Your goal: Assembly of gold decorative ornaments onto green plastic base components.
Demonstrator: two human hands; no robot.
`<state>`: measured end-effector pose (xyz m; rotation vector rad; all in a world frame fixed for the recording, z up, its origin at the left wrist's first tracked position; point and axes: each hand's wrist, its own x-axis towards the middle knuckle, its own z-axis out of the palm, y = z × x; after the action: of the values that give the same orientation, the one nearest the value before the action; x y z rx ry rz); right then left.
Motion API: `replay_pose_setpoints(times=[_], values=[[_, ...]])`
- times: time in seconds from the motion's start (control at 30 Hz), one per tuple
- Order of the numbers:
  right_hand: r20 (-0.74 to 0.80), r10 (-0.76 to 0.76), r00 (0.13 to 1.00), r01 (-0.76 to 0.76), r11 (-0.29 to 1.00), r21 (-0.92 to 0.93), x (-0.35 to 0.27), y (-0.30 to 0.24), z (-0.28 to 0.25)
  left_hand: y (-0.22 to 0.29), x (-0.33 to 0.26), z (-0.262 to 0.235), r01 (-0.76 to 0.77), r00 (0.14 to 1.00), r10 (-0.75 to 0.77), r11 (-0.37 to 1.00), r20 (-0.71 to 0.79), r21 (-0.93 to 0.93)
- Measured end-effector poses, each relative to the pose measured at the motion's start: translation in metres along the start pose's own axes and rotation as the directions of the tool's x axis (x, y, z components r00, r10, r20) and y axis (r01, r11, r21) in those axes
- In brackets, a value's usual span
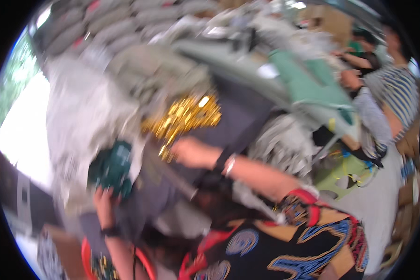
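My left hand (105, 200) is at the lower edge of a heap of dark green pieces (111, 169), which shows in the opening of a large white sack (91, 102). Its blurred fingers look stretched out and apart, touching the nearest green pieces. My right hand (189, 152) is beside a pile of shiny gold, strip-like pieces (189, 114) on a dark grey surface (240, 112). A few gold pieces trail down next to its fingers. Motion smears those fingers, so their grip is unclear.
Below my left forearm is an orange-red tub (85, 259) with gold and dark pieces inside. Grey sacks (112, 21) are stacked at the back. A green-covered table (308, 79) stands at the right, where a person in a striped top (399, 93) and another person work.
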<state>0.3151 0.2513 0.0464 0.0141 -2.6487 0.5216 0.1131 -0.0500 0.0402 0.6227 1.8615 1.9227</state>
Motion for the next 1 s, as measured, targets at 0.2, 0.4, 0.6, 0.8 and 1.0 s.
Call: replay_pose_setpoints(times=[0.2, 0.4, 0.6, 0.8, 1.0], values=[[0.322, 0.209, 0.923, -0.382, 0.424, 0.821, -0.017, -0.05, 0.0, 0.011, -0.057, 0.037, -0.14, 0.989, 0.146, 0.977, -0.03, 0.159], [0.382, 0.06, 0.922, -0.387, 0.153, 0.909, -0.021, -0.113, 0.012, 0.017, -0.114, 0.087, -0.01, 0.997, 0.013, 0.999, 0.077, -0.045], [0.344, 0.044, 0.938, -0.345, 0.226, 0.911, -0.037, -0.127, 0.027, 0.009, -0.138, 0.09, 0.021, 0.998, -0.012, 0.985, 0.054, -0.171], [0.275, 0.019, 0.961, -0.259, 0.399, 0.879, -0.043, -0.132, 0.027, 0.017, -0.146, 0.094, 0.059, 0.99, -0.044, 0.992, 0.133, -0.115], [0.074, -0.179, 0.981, 0.104, 0.808, 0.581, -0.042, -0.129, 0.025, 0.015, -0.15, 0.093, 0.112, 0.983, -0.087, 0.982, 0.162, -0.154]])
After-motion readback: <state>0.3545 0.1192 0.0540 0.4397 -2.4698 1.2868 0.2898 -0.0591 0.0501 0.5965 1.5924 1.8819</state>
